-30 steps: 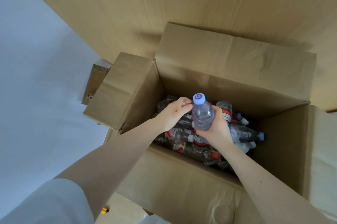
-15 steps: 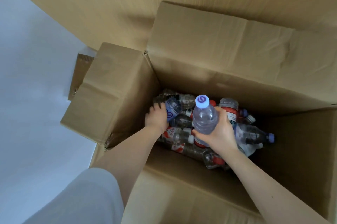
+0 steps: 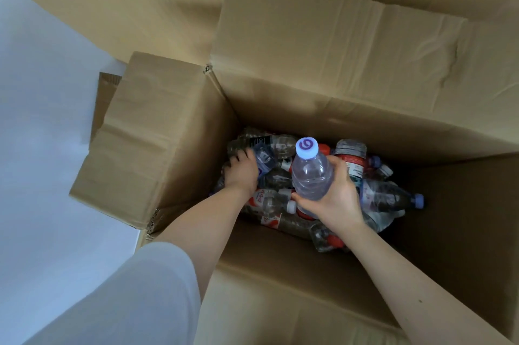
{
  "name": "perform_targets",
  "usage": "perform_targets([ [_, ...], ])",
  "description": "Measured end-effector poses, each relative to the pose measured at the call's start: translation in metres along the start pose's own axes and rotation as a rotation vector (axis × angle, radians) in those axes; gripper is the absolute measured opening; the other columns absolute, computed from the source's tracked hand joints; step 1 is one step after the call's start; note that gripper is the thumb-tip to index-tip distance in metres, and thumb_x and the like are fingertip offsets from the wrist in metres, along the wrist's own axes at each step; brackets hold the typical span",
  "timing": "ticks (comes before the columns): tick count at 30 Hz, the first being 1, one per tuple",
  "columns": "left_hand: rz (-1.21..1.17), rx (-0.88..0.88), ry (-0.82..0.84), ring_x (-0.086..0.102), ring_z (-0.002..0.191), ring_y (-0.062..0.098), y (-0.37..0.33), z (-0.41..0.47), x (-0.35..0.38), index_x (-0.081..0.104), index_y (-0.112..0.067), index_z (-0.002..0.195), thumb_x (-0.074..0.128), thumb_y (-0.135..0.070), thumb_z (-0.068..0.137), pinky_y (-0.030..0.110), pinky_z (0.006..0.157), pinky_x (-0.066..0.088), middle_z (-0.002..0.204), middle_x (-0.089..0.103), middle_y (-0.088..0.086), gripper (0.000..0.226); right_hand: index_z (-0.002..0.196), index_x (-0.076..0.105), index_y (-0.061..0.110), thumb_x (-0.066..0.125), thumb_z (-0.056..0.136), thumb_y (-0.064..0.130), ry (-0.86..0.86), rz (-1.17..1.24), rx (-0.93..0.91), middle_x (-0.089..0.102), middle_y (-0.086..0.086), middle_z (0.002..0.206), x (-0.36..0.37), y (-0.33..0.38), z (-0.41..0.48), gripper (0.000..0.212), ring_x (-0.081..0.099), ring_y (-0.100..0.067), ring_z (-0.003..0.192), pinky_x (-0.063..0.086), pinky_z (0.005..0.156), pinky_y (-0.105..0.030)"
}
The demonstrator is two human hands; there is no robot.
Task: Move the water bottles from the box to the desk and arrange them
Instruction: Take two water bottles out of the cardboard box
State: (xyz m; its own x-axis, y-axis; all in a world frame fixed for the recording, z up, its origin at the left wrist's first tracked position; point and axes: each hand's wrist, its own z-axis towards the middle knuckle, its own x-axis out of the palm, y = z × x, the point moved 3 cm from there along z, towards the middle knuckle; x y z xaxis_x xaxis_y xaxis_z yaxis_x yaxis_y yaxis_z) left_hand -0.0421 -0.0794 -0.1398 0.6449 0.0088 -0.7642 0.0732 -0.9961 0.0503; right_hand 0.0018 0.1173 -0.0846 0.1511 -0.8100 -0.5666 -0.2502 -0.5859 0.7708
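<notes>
A large open cardboard box (image 3: 463, 232) fills most of the view, and a heap of plastic water bottles (image 3: 280, 176) lies across its bottom. The right hand (image 3: 334, 195) is inside the box, above the middle of the heap. Its fingers and thumb are wrapped round the lower body of a clear bottle (image 3: 310, 173), which is raised clear of the heap and points up at the camera. That bottle has a pale lilac cap (image 3: 307, 146) with a purple swirl on it.

The left hand (image 3: 241, 173) is lower, against the box's left wall, with its fingers down among the bottles and touching a bottle with a purple label (image 3: 264, 159). Whether those fingers close round it cannot be told.

Toward the box's right wall a clear bottle with a lilac cap (image 3: 393, 198) lies on its side. Bottles with red-and-white labels (image 3: 266, 201) lie toward the box's near wall, under both wrists. The box's left flap (image 3: 146, 134) folds outward and its far flap (image 3: 337, 44) stands open. A white sleeve (image 3: 134, 294) covers the left upper arm outside the box's near-left corner.
</notes>
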Motion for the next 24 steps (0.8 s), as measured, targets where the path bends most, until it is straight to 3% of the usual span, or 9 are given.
perform_targets([
  [6,-0.097,0.076,-0.010,0.041,0.127,0.036,-0.008,-0.018,-0.012,0.028,-0.008,0.137,0.077,-0.023,0.078,0.043,0.096,0.045,0.139,0.038,0.017,0.078,0.126,0.039,0.023,0.090,0.059,0.031,0.005,0.025,0.011,0.050,0.016,0.107,-0.011,0.007,-0.008,0.085,0.053,-0.005,0.096,0.040,0.070,-0.012],
  [10,-0.203,0.093,-0.032,0.040,0.127,0.036,-0.015,-0.033,-0.039,0.034,-0.008,0.134,0.085,-0.030,0.067,0.043,0.096,0.045,0.136,0.038,0.015,0.087,0.124,0.040,0.021,0.090,0.060,0.028,0.002,0.027,-0.006,0.052,0.012,0.108,-0.025,0.018,-0.014,0.081,0.055,-0.008,0.096,0.043,0.075,-0.020],
  [12,-0.250,0.108,-0.078,0.042,0.125,0.036,-0.019,-0.044,-0.055,0.038,-0.010,0.133,0.085,-0.034,0.065,0.044,0.096,0.045,0.135,0.040,0.014,0.086,0.125,0.040,0.020,0.090,0.060,0.028,-0.006,0.046,-0.023,0.054,0.009,0.111,-0.033,0.024,-0.018,0.082,0.055,-0.008,0.097,0.043,0.077,-0.019],
  [15,-0.327,0.129,-0.191,0.051,0.115,0.032,-0.024,-0.066,-0.080,0.047,-0.014,0.122,0.084,-0.042,0.062,0.042,0.088,0.048,0.123,0.051,0.009,0.075,0.127,0.041,0.020,0.090,0.061,0.029,-0.025,0.075,-0.043,0.055,0.009,0.115,-0.048,0.033,-0.025,0.083,0.054,-0.003,0.096,0.039,0.071,-0.004],
  [18,-0.385,0.094,-0.273,0.057,0.109,0.024,-0.028,-0.092,-0.105,0.052,-0.021,0.120,0.083,-0.049,0.061,0.038,0.084,0.052,0.115,0.062,-0.001,0.072,0.121,0.040,0.034,0.090,0.060,0.034,-0.051,0.106,-0.034,0.053,0.021,0.107,-0.066,0.041,-0.035,0.079,0.053,0.007,0.087,0.038,0.064,-0.002],
  [21,-0.788,0.087,-0.236,0.066,0.092,0.022,-0.035,-0.120,-0.120,0.051,-0.024,0.123,0.088,-0.030,0.062,0.042,0.080,0.057,0.110,0.066,-0.001,0.072,0.112,0.038,0.042,0.089,0.058,0.035,-0.095,0.159,-0.023,0.053,0.029,0.098,-0.085,0.049,-0.045,0.075,0.053,0.015,0.085,0.037,0.065,-0.004],
  [24,-1.351,0.100,-0.066,0.068,0.067,0.022,-0.043,-0.146,-0.127,0.046,-0.030,0.123,0.083,-0.001,0.069,0.038,0.063,0.061,0.107,0.066,0.008,0.071,0.109,0.044,0.040,0.090,0.058,0.035,-0.106,0.222,-0.013,0.059,0.027,0.095,-0.102,0.057,-0.054,0.069,0.055,0.017,0.087,0.039,0.068,-0.006],
])
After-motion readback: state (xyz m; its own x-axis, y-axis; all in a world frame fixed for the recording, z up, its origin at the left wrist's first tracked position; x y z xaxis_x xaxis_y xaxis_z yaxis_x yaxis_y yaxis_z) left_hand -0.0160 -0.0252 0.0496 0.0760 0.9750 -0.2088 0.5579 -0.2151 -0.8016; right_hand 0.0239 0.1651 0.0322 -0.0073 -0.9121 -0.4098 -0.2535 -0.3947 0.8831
